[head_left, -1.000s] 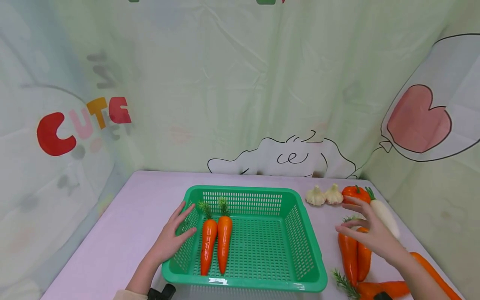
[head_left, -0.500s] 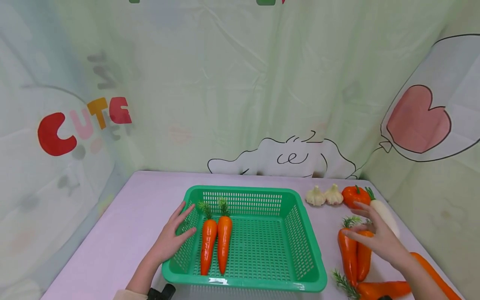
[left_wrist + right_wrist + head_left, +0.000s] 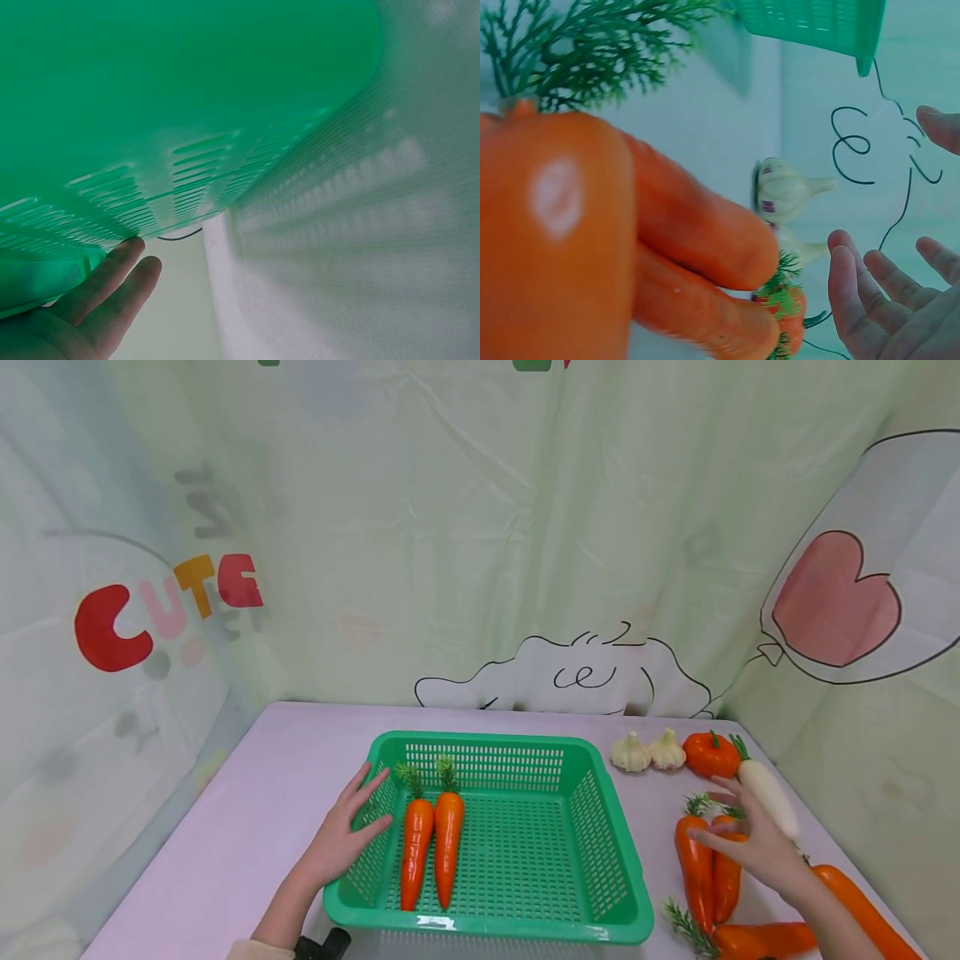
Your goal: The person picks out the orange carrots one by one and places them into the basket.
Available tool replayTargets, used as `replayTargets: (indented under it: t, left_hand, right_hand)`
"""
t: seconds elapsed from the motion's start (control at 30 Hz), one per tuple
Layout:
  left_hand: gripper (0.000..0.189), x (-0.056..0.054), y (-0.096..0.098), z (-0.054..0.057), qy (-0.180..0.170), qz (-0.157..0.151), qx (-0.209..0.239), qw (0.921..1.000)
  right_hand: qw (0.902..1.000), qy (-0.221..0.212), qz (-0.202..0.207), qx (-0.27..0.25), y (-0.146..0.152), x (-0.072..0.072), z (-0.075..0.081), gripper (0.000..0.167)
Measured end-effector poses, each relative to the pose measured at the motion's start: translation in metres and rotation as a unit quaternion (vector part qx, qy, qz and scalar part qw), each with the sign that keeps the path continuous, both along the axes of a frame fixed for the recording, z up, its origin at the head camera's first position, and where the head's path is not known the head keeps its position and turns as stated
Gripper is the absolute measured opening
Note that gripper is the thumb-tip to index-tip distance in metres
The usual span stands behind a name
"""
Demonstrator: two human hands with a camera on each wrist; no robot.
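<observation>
- Pale-green printed cloth [image 3: 480,527] hangs behind the lilac table [image 3: 240,827], beyond both hands.
- Left hand [image 3: 343,833], fingers extended, lies against the green slotted plastic basket [image 3: 517,928], likely steadying it.
- Right of it, inside, two glossy orange carrots [image 3: 447,839] lie parallel, apparently for neatness.
- More leafy-topped carrots [image 3: 694,864] sit beneath and beside the right hand [image 3: 756,842], poised loosely spread, holding nothing.

Inside the basket [image 3: 517,852], at left, two carrots [image 3: 448,835]; to its right, more carrots [image 3: 694,864], a pepper [image 3: 705,753] behind

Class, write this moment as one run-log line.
Left hand: at left side of basket | Right hand: holding nothing, near outside carrots | Inside basket: two carrots | Garlic: beside pepper
</observation>
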State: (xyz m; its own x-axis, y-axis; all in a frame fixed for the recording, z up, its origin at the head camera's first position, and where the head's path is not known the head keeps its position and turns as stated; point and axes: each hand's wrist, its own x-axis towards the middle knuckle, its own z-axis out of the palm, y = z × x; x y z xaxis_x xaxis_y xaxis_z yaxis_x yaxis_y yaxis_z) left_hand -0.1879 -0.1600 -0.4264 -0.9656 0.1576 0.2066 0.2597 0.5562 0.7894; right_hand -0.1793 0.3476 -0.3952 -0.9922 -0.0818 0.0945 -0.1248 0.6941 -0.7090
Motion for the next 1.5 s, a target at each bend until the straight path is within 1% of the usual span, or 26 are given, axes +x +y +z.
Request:
replayTargets:
  t: [0.23, 0.4, 0.57, 0.83, 1.2, 1.33, 1.5]
  left_hand:
    - [0.063, -0.001, -0.001, -0.002, -0.002, -0.001, 0.004, 1.0000]
    - [0.063, -0.001, -0.001, -0.001, -0.001, -0.002, 0.004, 1.0000]
    - [0.063, 0.000, 0.000, -0.001, -0.002, -0.001, -0.001, 1.0000]
    - [0.063, -0.001, 0.000, 0.000, -0.010, 0.002, -0.003, 0.9999]
    - [0.063, -0.001, 0.000, 0.000, -0.009, 0.001, -0.002, 1.0000]
    - [0.062, 0.000, 0.000, 0.001, -0.012, 0.000, -0.003, 0.9999]
    - [0.062, 0.000, 0.000, 0.001, -0.010, 0.000, -0.003, 0.9999]
  right_hand:
    - [0.9998, -0.021, -0.005, 0.003, 0.004, -0.002, -0.007, 0.080]
    - [0.9986, -0.045, -0.018, 0.020, 0.004, -0.003, -0.011, 0.083]
    - [0.9975, -0.058, -0.027, 0.030, 0.004, -0.007, -0.016, 0.084]
    - [0.9934, -0.105, -0.030, 0.035, 0.007, -0.011, -0.022, 0.088]
    - [0.9911, -0.123, -0.036, 0.033, 0.009, -0.013, -0.025, 0.090]
    - [0.9890, -0.132, -0.039, 0.054, 0.010, -0.015, -0.027, 0.093]
    - [0.9887, -0.120, -0.038, 0.083, 0.009, -0.016, -0.029, 0.094]
